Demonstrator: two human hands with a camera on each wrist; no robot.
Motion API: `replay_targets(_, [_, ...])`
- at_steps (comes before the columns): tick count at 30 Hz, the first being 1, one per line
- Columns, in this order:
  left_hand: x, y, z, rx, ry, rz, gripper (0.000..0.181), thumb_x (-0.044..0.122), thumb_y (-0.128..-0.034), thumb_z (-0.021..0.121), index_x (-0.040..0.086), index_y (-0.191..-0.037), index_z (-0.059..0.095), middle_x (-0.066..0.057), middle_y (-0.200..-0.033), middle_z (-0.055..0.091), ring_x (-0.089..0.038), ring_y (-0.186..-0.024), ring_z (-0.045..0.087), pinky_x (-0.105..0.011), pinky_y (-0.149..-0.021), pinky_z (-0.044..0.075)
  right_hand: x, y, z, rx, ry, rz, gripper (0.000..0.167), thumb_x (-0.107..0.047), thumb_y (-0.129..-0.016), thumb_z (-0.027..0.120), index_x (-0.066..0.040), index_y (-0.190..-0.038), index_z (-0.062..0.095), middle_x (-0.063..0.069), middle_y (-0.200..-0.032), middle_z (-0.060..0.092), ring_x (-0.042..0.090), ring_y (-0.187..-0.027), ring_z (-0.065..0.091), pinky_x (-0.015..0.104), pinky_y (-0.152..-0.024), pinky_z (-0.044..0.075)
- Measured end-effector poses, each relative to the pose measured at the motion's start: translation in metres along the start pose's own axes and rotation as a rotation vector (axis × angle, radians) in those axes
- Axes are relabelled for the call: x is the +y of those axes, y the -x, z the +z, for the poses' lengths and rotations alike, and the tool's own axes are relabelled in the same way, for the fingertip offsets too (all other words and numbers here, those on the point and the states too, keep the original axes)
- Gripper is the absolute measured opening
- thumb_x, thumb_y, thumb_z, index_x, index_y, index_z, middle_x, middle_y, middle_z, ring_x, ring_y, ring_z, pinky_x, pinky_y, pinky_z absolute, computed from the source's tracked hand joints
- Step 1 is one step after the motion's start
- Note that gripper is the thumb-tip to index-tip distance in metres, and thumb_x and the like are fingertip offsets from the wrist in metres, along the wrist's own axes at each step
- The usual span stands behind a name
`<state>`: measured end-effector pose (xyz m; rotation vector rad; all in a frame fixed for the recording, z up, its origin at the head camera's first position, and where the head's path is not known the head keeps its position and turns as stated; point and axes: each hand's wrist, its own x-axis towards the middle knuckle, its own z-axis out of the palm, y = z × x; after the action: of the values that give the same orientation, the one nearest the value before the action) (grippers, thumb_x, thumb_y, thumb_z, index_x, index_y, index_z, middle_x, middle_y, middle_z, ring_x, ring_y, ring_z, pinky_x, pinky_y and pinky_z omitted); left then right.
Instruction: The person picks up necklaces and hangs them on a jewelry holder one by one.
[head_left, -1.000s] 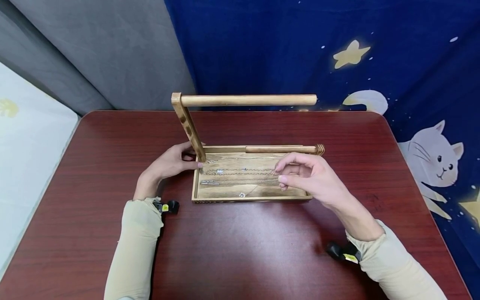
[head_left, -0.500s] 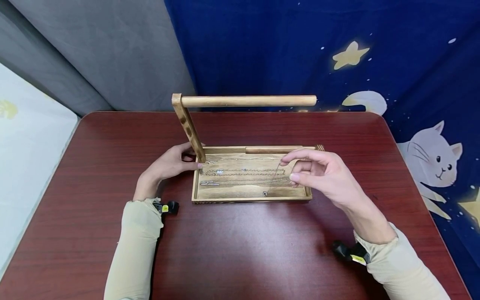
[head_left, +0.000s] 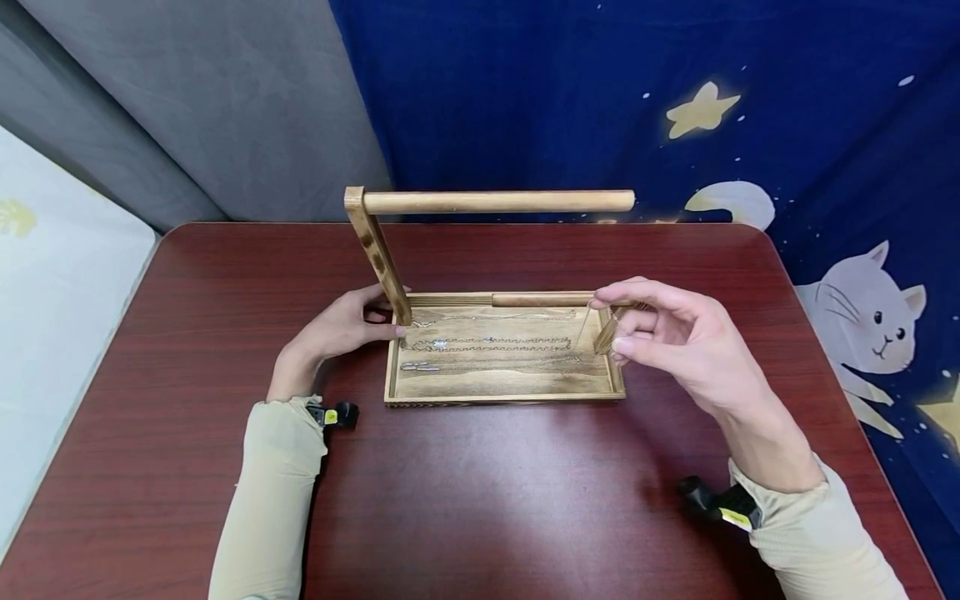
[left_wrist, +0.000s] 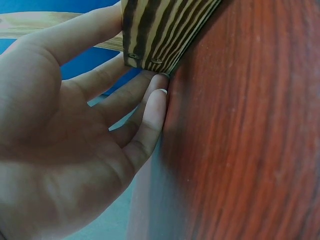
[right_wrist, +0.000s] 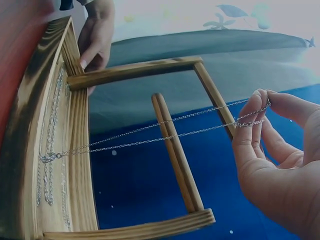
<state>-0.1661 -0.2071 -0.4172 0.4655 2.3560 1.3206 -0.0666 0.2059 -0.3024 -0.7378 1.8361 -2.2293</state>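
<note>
My right hand [head_left: 690, 346] pinches a fine silver necklace between thumb and fingers at the right end of a wooden jewelry stand. In the right wrist view, the necklace [right_wrist: 120, 146] stretches from my fingertips in a doubled chain down to a small pendant near the tray. My left hand [head_left: 341, 321] holds the left end of the stand's tray [head_left: 502, 401], thumb on its rim and fingers behind the tall post [head_left: 382, 262]. Several more necklaces lie lengthwise in the tray, including a chain necklace [head_left: 480, 348] and one with slim bar pendants [head_left: 420, 367].
A long upper bar [head_left: 495, 202] runs rightward from the tall post. A shorter lower bar [head_left: 540, 300] extends left from the short right post [head_left: 604, 337]. The stand sits on a reddish-brown table [head_left: 480, 492], with blue and grey curtains behind.
My right hand has moved right and slightly back with the necklace, pulling its pendant rightward along the tray until the head view loses it. The left hand has stayed still.
</note>
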Motion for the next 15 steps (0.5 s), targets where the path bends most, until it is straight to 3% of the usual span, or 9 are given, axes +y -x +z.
replay_targets(3, [0.000,0.000,0.000,0.001,-0.002,-0.002,0.051,0.013,-0.0888,0.076,0.004,-0.135,0.056,-0.015,-0.117,0.066,-0.028,-0.111,0.062,-0.027,-0.089,0.049,-0.002,0.001,-0.003,0.007,-0.033,-0.006,0.051,0.032,-0.080,0.052,0.014,-0.127,0.057,0.021,-0.125,0.061,0.021,-0.080,0.066,0.028,-0.065,0.055])
replay_targets(8, [0.001,0.001,0.000,0.005,-0.003,-0.007,0.050,0.012,-0.0885,0.077,0.005,-0.134,0.057,-0.014,-0.116,0.066,-0.027,-0.110,0.062,-0.028,-0.089,0.049,-0.005,0.004,-0.008,0.023,0.001,-0.002,0.054,0.032,-0.079,0.054,0.014,-0.130,0.054,0.022,-0.127,0.060,0.018,-0.078,0.065,0.025,-0.066,0.055])
replay_targets(15, [0.001,0.001,0.001,0.010,-0.015,-0.010,0.048,0.012,-0.0886,0.076,0.004,-0.132,0.057,-0.015,-0.117,0.066,-0.028,-0.110,0.062,-0.033,-0.091,0.049,-0.009,0.008,-0.018,0.010,-0.045,-0.063,0.058,0.036,-0.078,0.050,0.022,-0.134,0.043,0.026,-0.129,0.057,0.022,-0.075,0.063,0.025,-0.065,0.051])
